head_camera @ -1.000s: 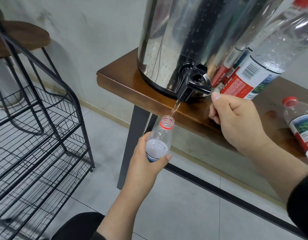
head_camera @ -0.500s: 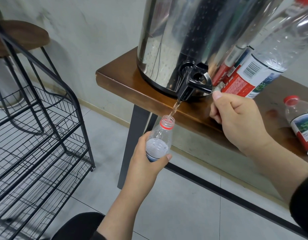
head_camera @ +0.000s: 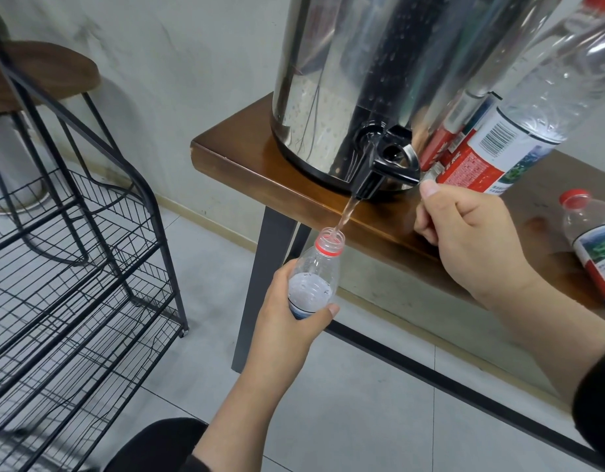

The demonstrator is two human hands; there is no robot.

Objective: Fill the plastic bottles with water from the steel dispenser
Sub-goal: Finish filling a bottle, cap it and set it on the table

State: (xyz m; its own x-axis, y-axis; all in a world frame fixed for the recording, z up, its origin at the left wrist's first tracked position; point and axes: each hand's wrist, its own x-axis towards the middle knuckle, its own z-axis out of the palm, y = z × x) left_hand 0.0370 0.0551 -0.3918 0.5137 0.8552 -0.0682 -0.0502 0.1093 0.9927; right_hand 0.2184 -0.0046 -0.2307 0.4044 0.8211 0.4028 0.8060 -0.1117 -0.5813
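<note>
1. Two hands in frame. Left hand (head_camera: 287, 321) at 6 o'clock grips the open bottle (head_camera: 316, 270), fingers and thumb curled round its lower body, neck up and tilted slightly.
2. Open bottle sits below the table edge, mouth right under the black tap (head_camera: 379, 168), off the table, held in the air over the floor.
3. Thin stream of water (head_camera: 345, 214) runs from the tap spout into the bottle mouth; water level shows near the bottle's shoulder.
4. Right hand (head_camera: 471, 240) at 3 o'clock, fingers curled, thumb tip up against the tap lever's end; whether it pinches the lever or only presses it, cannot tell.
5. Steel dispenser (head_camera: 379, 80) stands at 12 o'clock on the wooden table (head_camera: 260, 172), near its left end.
6. Large bottle with red and white label (head_camera: 519, 131) leans at 2 o'clock just beside the dispenser.
7. Capped bottle (head_camera: 594, 240) with red cap at 3 o'clock on the table, far right edge.
8. Black wire rack (head_camera: 72, 267) at 9 o'clock on the tiled floor; wooden stool (head_camera: 45, 73) at 10 o'clock behind it.
</note>
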